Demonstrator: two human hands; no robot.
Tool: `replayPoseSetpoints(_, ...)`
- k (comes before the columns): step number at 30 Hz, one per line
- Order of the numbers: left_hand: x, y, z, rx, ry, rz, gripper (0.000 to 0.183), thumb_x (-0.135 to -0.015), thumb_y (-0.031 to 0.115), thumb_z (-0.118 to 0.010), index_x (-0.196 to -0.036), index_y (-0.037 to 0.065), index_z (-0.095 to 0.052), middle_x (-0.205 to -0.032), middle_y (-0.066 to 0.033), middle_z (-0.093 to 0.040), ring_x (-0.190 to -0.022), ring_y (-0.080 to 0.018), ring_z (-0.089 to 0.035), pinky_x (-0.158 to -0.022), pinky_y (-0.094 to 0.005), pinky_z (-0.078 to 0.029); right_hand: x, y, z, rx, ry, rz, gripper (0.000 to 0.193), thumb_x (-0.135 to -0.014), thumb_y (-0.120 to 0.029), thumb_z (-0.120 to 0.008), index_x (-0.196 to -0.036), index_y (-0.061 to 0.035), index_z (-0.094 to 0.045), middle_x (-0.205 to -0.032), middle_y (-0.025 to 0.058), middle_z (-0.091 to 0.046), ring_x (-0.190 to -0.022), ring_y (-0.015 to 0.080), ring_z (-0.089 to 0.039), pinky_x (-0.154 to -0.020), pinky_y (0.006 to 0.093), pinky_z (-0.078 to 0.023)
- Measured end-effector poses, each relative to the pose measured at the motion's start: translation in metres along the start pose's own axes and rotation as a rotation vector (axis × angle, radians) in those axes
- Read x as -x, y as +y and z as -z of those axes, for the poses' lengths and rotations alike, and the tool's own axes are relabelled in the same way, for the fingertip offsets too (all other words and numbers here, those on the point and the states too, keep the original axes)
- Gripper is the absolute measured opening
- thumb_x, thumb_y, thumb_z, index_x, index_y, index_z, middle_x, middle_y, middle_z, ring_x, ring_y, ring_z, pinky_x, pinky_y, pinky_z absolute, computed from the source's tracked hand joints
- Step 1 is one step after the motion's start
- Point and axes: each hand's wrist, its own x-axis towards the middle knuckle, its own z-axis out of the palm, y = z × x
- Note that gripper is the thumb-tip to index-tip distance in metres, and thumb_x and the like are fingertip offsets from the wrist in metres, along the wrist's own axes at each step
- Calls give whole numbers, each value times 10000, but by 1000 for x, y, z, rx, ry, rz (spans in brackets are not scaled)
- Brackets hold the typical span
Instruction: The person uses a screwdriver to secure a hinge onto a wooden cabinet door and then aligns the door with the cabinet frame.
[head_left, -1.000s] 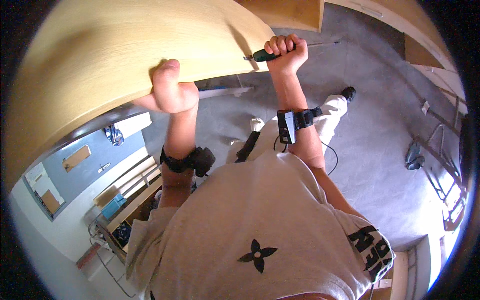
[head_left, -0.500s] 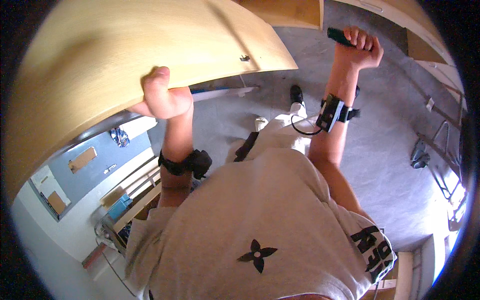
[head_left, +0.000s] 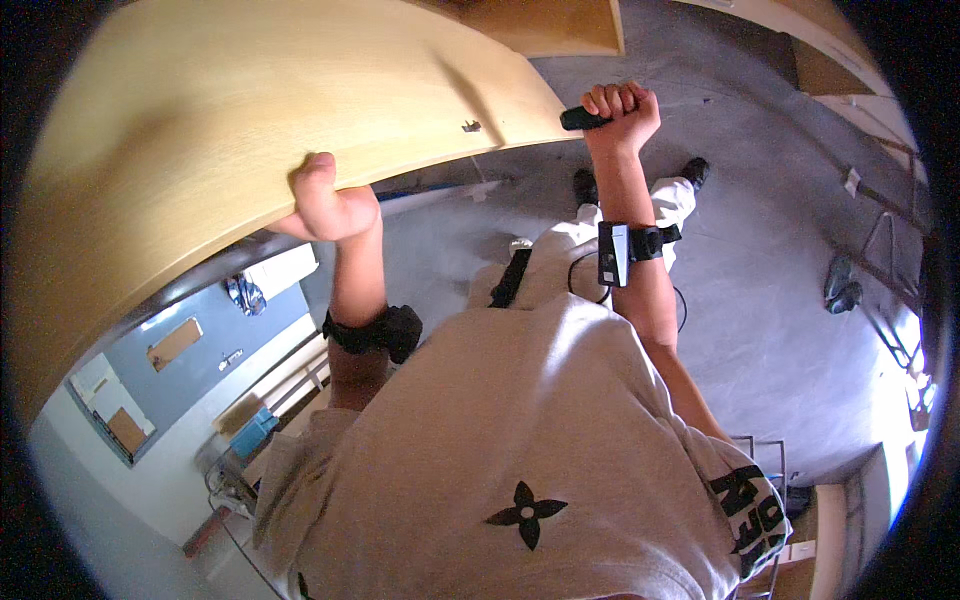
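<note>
A broad light wooden tabletop (head_left: 230, 110) fills the upper left. My left hand (head_left: 340, 208) is closed over its near edge, thumb on the upper face and fingers hidden beneath. Close to the board's right corner, my right hand (head_left: 628, 115) is raised in a fist around a short, dark, oblong tool (head_left: 583, 119). One end of that tool sticks out leftward from the fist; I cannot make out its exact kind. On the board near this corner lies a small dark scrap (head_left: 471, 126).
Grey floor (head_left: 760, 300) stretches to the right, with dark shoes (head_left: 842, 285) beside a metal frame (head_left: 880, 240). Another wooden piece of furniture (head_left: 560, 28) stands at the far side. At lower left are a blue box (head_left: 252, 432) and a wall board (head_left: 190, 345).
My right hand has swung left and slightly nearer, bringing the dark tool up to the tabletop's right corner. My right foot now shows farther right. The left hand keeps its hold.
</note>
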Motion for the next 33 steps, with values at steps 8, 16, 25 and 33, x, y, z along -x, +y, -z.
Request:
replayPoseSetpoints(8,3,1,-78,16,-226,7,800,-728,20,-613,-1364,14,-129,-1333,-188,-300,-1196,-263,-358,-1031,-430,-283,-14,-170,-18,166,-185,208,297,-778,-159,-432,-527,-152,-274,-467,-17,-237,-462,134,-248,-485,300,-260)
replayPoseSetpoints(16,-17,-1,-198,-247,-372,-155,1113,-755,215,-737,-1393,-28,143,-1438,-264,19,-1335,-330,-121,-1097,-469,-100,-20,-311,-62,250,-90,286,314,-806,-204,-437,-537,-154,-283,-462,-6,-232,-454,153,-253,-460,310,-257)
replayPoseSetpoints(25,-39,-22,-244,-651,-287,-216,1227,-651,372,-811,-1421,-14,63,-1459,-258,60,-1367,-379,46,-1087,-543,-24,-40,-340,-59,222,-7,160,313,-835,-205,-419,-557,-154,-284,-479,-2,-233,-455,140,-228,-458,308,-224)
replayPoseSetpoints(33,-74,-66,-306,-785,-309,-289,1271,-677,497,-755,-1383,-68,137,-1428,-314,199,-1344,-381,210,-1031,-583,99,-70,-363,-85,264,4,190,333,-831,-212,-462,-559,-150,-281,-480,0,-238,-449,147,-240,-458,311,-251)
